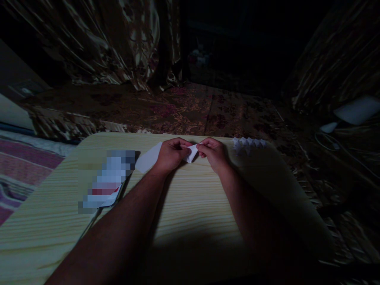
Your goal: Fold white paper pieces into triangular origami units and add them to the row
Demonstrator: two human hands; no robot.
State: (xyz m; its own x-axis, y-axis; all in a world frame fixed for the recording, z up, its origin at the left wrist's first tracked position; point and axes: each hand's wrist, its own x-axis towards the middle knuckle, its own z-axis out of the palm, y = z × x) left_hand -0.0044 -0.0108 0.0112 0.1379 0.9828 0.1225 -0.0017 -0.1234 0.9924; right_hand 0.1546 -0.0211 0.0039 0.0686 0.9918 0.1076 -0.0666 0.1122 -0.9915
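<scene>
My left hand (171, 154) and my right hand (213, 152) meet near the far edge of a light wooden table (184, 202). Both pinch a small folded piece of white paper (191, 152) held between them, just above the tabletop. A flat white paper sheet (147, 158) lies on the table beside my left hand, partly hidden by it. To the right of my right hand, a row of several small folded white paper pieces (248, 143) sits at the table's far edge.
A blurred flat object (108, 180) lies on the left part of the table. Patterned dark carpet (190, 111) and curtains (97, 43) lie beyond the table. A white device with a cable (353, 113) rests on the floor at right. The room is dim.
</scene>
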